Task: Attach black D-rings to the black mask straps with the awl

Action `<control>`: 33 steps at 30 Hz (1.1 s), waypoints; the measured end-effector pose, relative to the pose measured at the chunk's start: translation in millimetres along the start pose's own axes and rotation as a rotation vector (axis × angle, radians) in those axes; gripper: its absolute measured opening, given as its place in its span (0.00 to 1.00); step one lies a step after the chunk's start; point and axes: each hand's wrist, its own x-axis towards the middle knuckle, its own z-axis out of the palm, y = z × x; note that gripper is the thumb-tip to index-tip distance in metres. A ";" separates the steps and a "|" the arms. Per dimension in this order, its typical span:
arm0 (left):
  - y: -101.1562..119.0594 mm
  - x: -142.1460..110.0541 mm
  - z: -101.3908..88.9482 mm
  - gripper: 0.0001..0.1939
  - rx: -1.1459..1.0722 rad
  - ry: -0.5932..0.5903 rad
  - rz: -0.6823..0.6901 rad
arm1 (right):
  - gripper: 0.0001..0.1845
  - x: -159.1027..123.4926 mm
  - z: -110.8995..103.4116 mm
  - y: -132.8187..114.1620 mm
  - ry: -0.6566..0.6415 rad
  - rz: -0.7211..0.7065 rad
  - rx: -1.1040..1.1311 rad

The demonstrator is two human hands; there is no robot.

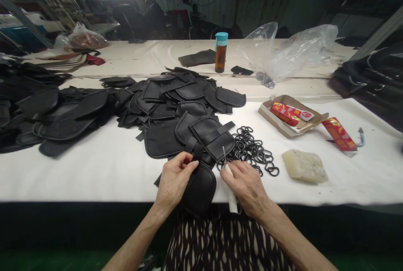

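At the table's front edge my left hand (175,176) is closed, thumb against fingers, on the black strap of a leather flap (200,189). That flap hangs partly over the edge. Close on its right, my right hand (247,185) is wrapped around a white-handled tool (231,195) with a thin metal tip pointing away from me; its exact kind is unclear. Just beyond this hand lies a loose heap of black D-rings (252,147). A flap with a strap (214,136) rests in front of both hands, on a big pile of similar black flaps (179,90).
More black flaps (69,115) are heaped at left. On the right are a yellowish block (304,166), a cardboard box (262,113) with a red glue-like tube packet, and another red box (340,134). Farther back stand a blue-capped bottle (221,54) and clear plastic bags (296,54).
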 end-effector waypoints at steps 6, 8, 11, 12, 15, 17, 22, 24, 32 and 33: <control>7.0 -9.3 14.7 0.09 -0.062 -0.093 -0.062 | 0.12 -21.0 -9.2 19.4 0.084 0.107 0.129; 9.1 -13.0 23.0 0.08 -0.105 -0.141 -0.079 | 0.10 -25.9 -7.8 23.9 0.151 0.174 0.198; 9.9 -17.5 35.7 0.07 -0.138 -0.199 -0.084 | 0.06 -27.6 -5.1 26.8 0.264 0.303 0.285; 9.8 -18.7 39.3 0.07 -0.137 -0.216 -0.086 | 0.05 -26.5 -5.0 26.6 0.297 0.346 0.308; 9.6 -21.6 46.3 0.08 -0.117 -0.245 -0.088 | 0.03 -20.1 -7.3 23.5 0.374 0.451 0.355; 10.4 -23.2 48.4 0.08 -0.108 -0.234 -0.091 | 0.02 -14.6 -9.0 20.2 0.408 0.485 0.372; 12.7 -24.3 50.3 0.09 -0.066 -0.203 -0.075 | 0.03 -0.5 -6.3 12.1 0.477 0.448 0.355; 11.2 -23.6 50.8 0.10 -0.047 -0.199 -0.058 | 0.04 4.3 -4.7 9.5 0.496 0.400 0.329; 2.2 -24.0 50.6 0.12 0.055 -0.183 0.079 | 0.08 12.2 -4.6 3.4 0.398 0.189 0.208; 2.4 -24.3 50.6 0.12 0.068 -0.177 0.102 | 0.08 12.6 -4.8 3.7 0.385 0.168 0.192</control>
